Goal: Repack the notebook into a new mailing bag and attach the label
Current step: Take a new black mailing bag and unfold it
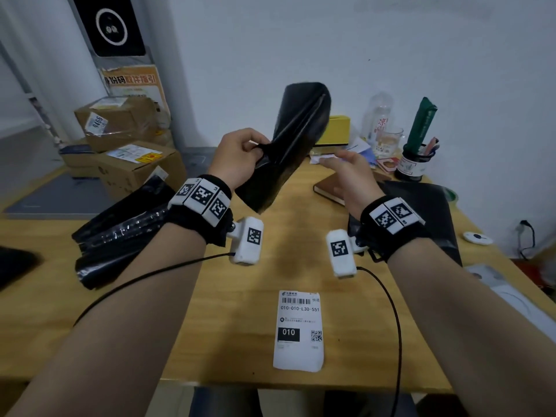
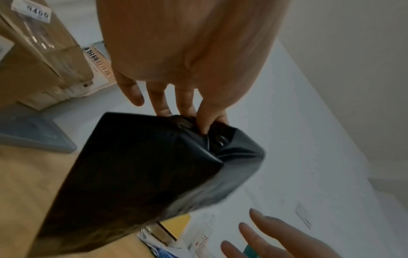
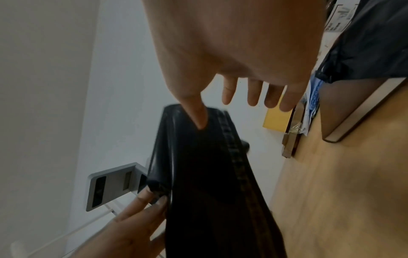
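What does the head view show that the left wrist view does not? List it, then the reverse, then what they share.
Only the head view: the shipping label lying flat on the wooden table, the brown notebook behind the right hand, and the stack of black bags at the left.

Only the left wrist view: the left hand's thumb and fingers pinching a bunched edge of the black mailing bag.

Both: the left hand holding the bag in the air, the right hand open beside it, the yellow box, the cardboard boxes.

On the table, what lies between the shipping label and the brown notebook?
Only bare wood of the table, in the head view, between label and notebook.
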The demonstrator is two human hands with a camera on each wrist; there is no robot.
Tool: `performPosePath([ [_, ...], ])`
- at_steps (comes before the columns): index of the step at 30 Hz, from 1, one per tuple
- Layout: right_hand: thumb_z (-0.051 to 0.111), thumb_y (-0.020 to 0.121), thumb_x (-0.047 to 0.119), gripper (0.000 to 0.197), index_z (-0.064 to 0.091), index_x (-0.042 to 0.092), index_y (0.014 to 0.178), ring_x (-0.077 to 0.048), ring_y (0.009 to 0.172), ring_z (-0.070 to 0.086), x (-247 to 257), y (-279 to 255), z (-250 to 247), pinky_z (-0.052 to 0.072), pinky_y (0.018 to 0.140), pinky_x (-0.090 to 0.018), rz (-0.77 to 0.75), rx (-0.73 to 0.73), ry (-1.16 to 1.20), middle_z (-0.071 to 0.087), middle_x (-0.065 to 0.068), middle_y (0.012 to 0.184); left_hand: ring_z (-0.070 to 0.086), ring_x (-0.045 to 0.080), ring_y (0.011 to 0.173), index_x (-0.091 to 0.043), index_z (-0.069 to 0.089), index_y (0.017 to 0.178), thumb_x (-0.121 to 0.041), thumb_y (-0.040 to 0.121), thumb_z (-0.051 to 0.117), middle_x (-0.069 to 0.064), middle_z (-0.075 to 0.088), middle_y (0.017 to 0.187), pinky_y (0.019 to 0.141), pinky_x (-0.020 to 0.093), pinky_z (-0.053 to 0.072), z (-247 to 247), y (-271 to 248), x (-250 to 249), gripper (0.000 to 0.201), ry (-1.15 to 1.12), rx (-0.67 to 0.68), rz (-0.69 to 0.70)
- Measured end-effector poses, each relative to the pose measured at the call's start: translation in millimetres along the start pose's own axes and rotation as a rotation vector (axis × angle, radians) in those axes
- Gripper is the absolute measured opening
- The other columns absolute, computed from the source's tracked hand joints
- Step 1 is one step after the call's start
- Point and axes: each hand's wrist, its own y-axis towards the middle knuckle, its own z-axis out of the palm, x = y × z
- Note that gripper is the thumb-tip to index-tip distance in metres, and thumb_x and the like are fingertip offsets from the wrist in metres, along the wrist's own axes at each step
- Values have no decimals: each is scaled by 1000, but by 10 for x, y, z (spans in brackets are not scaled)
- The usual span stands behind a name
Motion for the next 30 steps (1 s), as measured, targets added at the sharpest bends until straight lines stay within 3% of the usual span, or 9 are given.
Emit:
performPosePath([
  [4,87,70,50,109,22,28,154,-18,129,47,-95,4,70,43,104,-38,-7,88,61,44,1,146,62,5,80,-24,71,86,3,94,57,-11,66,82,75,12,48,-152,36,5,32,31,-22,75],
  [6,89,65,51,124,9,35,158,-24,135,43,-112,12,76,38,115,-47,22,102,138,40,-3,151,65,11,85,-31,71,80,1,92,59,-11,68,82,81,20,51,-233,79,21,36,37,-43,86],
  [9,83,80,43,87,34,27,151,-33,137,45,-127,4,66,41,111,-47,91,134,245,46,-5,151,67,14,88,-32,71,79,1,92,59,-10,70,83,83,27,54,-320,121,24,38,40,-47,69],
  [12,82,84,36,51,62,21,129,-31,117,65,-215,30,45,50,84,-38,111,153,321,71,-3,125,63,-1,74,-26,71,83,4,91,59,-11,68,80,71,12,51,-370,194,60,34,20,-63,61],
  [18,83,82,38,46,64,16,117,-25,79,67,-401,94,42,44,58,-33,140,134,262,72,-7,105,67,1,82,-35,72,73,-1,84,64,-18,71,82,85,22,56,-365,520,197,37,39,-230,73],
  [21,78,88,35,51,59,11,129,-28,77,69,-461,135,75,47,58,-35,187,168,252,71,-10,113,67,2,82,-35,71,70,-3,81,66,-17,71,82,89,24,55,-279,660,218,34,51,-291,75],
  [24,71,94,34,44,53,15,129,-31,78,71,-531,164,113,54,63,-39,266,174,235,67,-11,123,60,4,102,-32,74,89,-6,81,68,-15,68,102,93,21,49,-224,664,315,28,121,-316,34],
  [26,65,99,32,27,53,17,118,-33,82,72,-576,160,125,57,68,-41,316,188,239,67,-10,116,54,1,102,-30,72,96,-5,80,69,-15,65,108,90,15,44,-160,602,410,29,143,-246,2],
  [30,62,101,31,41,54,7,133,-33,80,74,-621,154,173,59,66,-41,315,199,235,73,-14,110,65,2,86,-23,72,91,-10,81,78,-9,73,97,78,21,53,50,318,484,18,88,144,-77],
])
